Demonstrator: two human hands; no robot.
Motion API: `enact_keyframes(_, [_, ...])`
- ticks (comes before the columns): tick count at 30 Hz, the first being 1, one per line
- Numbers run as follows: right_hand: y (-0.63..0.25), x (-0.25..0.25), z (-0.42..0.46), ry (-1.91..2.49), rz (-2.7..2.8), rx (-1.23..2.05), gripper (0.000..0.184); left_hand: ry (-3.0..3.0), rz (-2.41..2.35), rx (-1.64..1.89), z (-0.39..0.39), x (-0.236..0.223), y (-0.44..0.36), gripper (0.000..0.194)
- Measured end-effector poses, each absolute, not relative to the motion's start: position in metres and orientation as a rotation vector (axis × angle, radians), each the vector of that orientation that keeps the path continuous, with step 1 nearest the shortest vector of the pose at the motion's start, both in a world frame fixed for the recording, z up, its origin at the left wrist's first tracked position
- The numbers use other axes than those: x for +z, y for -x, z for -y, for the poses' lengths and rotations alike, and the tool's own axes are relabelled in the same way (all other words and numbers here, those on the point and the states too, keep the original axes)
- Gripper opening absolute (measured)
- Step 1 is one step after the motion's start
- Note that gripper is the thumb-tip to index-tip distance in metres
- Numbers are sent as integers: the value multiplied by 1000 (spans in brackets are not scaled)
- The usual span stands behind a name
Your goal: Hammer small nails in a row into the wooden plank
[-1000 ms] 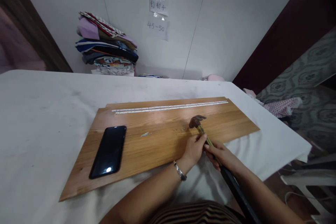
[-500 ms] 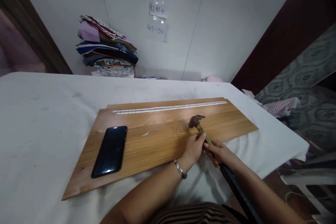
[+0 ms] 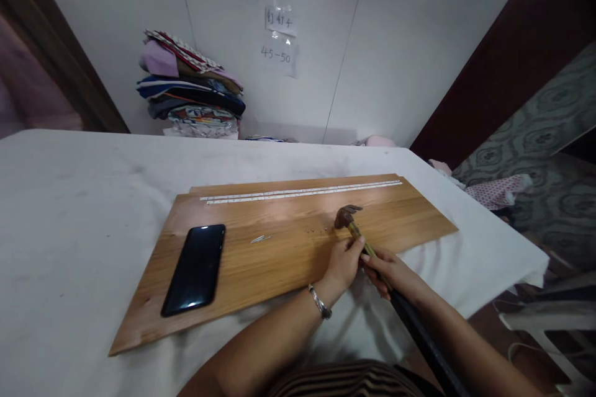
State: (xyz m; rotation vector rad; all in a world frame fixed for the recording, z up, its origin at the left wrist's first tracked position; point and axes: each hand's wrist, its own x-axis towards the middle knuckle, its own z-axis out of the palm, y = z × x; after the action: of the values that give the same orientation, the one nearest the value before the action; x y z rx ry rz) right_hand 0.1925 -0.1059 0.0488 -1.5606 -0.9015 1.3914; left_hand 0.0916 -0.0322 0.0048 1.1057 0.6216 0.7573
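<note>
A claw hammer (image 3: 345, 217) with a rusty head lies tilted over the wooden board (image 3: 284, 260), its dark handle running toward my body. My left hand (image 3: 343, 263) is closed around the handle just below the head. Lower on the same handle, my right hand (image 3: 391, 270) grips it too. Left of the hammer head, a row of small nails or marks (image 3: 317, 231) shows on the board, too small to make out. Several loose nails (image 3: 259, 239) lie farther left. A black phone (image 3: 195, 270) rests at the board's left end.
Two white measuring strips (image 3: 298, 192) run along the board's far side. A white cloth (image 3: 84, 211) covers the table. Folded clothes (image 3: 190, 84) are stacked against the wall, beneath and beside paper notes (image 3: 279, 53). A white plastic chair (image 3: 544, 322) stands at right.
Both hands and the hammer stay almost exactly where they were. Only a very slight shift of the camera view shows.
</note>
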Motion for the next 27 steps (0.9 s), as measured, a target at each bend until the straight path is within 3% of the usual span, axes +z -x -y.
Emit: enact_keyframes(27, [-188,57,104,1565,928,1349,43,-1169,-625,801,29,0,-97,40])
